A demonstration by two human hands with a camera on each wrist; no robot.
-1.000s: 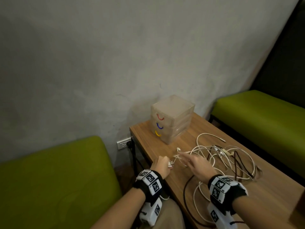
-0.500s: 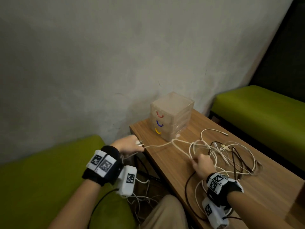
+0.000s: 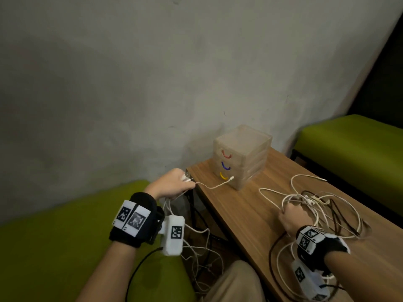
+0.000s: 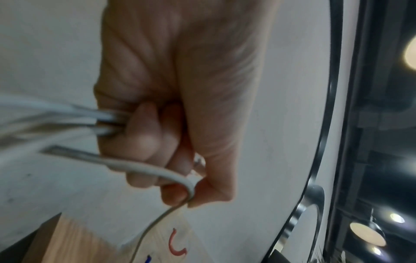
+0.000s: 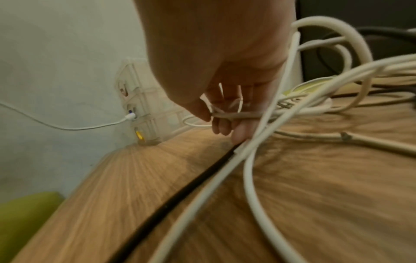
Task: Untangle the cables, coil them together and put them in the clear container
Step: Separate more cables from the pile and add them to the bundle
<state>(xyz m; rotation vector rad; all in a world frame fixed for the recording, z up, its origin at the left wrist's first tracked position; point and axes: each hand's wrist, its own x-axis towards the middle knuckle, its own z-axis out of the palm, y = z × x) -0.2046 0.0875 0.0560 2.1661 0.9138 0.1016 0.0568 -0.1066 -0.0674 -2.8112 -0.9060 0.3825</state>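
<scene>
A tangle of white and black cables (image 3: pixel 316 205) lies on the wooden table (image 3: pixel 246 216). My left hand (image 3: pixel 174 185) is off the table's left corner, fingers curled round a white cable (image 4: pixel 144 169) whose free plug end (image 3: pixel 230 178) hangs in front of the clear drawer container (image 3: pixel 242 155). My right hand (image 3: pixel 293 216) rests on the table at the tangle's left side and grips several white strands (image 5: pixel 234 115). A black cable (image 5: pixel 180 194) runs under that hand toward me.
The clear container has red, blue and yellow handles (image 3: pixel 225 165) and stands at the table's back corner against the grey wall. Green benches (image 3: pixel 54 247) flank the table on both sides. More cable hangs off the table edge by my knee (image 3: pixel 202 258).
My left hand has pulled a white cable out leftward, off the table corner; its plug end came free of the tangle. My right hand closed on the strands and held the tangle down.
</scene>
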